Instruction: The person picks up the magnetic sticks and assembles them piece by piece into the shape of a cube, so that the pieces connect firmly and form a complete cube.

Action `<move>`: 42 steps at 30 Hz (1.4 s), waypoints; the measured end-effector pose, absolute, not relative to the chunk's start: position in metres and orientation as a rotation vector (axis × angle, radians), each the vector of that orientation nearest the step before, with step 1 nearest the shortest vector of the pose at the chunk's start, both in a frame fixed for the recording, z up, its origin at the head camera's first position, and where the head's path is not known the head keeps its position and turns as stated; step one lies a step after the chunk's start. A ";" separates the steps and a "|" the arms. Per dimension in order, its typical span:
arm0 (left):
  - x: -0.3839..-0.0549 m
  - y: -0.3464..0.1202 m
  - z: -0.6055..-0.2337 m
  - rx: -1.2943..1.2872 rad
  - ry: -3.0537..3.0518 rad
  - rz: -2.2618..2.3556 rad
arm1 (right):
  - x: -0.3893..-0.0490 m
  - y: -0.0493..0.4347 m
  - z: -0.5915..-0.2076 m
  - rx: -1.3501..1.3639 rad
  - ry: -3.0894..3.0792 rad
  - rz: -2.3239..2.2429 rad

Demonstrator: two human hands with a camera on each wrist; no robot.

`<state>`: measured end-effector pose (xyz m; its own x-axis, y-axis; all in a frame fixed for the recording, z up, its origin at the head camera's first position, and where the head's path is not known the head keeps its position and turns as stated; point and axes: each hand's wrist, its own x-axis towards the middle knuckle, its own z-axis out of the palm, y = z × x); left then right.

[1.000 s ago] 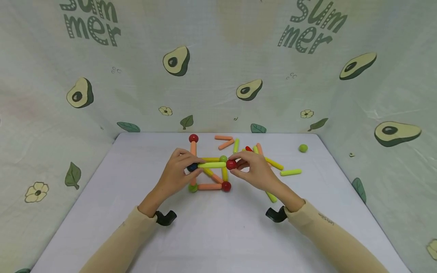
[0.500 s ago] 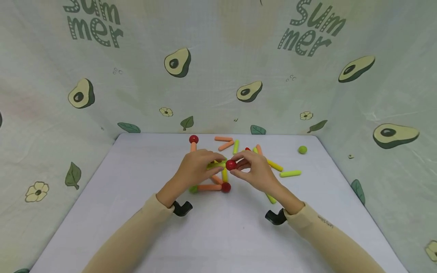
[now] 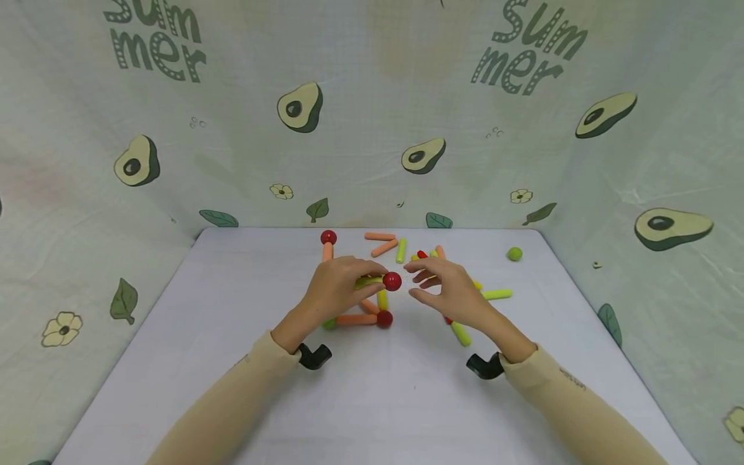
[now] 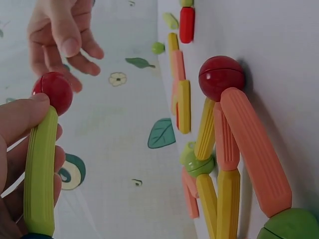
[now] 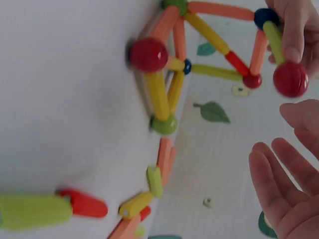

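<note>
My left hand (image 3: pixel 339 285) pinches a light-green magnetic rod (image 4: pixel 41 169), its thumb tip against the red ball (image 3: pixel 392 281) on the rod's end. In the right wrist view a dark blue ball (image 5: pixel 266 19) joins the rod's other end to the raised part of a frame of rods and balls. Below, the frame's base shows a red ball (image 3: pixel 384 319), a salmon rod (image 3: pixel 356 320) and a green ball (image 3: pixel 329 323). My right hand (image 3: pixel 452 294) hangs just right of the held red ball, apart from it, fingers spread and holding nothing.
Loose yellow, salmon, red and light-green rods lie behind and beneath my right hand, among them a light-green rod (image 3: pixel 496 294). Several more rest at the back, including a salmon rod (image 3: pixel 380 236). A green ball (image 3: pixel 515 254) sits at the back right of the white table (image 3: pixel 372 407).
My left hand has moved right along the light-green rod, from the dark blue ball to near the red ball. My right hand has let go of the red ball and drawn back to the right.
</note>
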<state>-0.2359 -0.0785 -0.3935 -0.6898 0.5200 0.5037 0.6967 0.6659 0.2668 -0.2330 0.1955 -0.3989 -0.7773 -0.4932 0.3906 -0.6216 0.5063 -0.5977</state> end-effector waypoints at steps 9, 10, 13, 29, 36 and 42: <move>-0.236 -0.079 -0.392 -0.932 -2.485 -0.652 | -0.259 0.294 -0.426 0.679 -2.884 0.768; -0.236 -0.079 -0.392 -0.933 -2.483 -0.653 | -0.261 0.304 -0.430 0.654 -2.913 0.710; -0.236 -0.080 -0.393 -0.930 -2.488 -0.652 | -0.265 0.329 -0.438 0.591 -2.976 0.593; -0.234 -0.081 -0.394 -0.945 -2.475 -0.613 | -0.260 0.338 -0.449 0.711 -2.990 0.528; -0.232 -0.081 -0.395 -0.933 -2.478 -0.616 | -0.233 0.275 -0.430 0.850 -2.815 0.787; -0.229 -0.082 -0.396 -0.922 -2.499 -0.614 | -0.219 0.220 -0.433 0.930 -2.759 0.999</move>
<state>-0.2291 -0.0822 -0.3962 -0.6996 0.5019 0.5086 0.6805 0.6850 0.2601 -0.2188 0.2195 -0.4333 -0.8155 -0.5207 0.2525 -0.5617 0.6070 -0.5622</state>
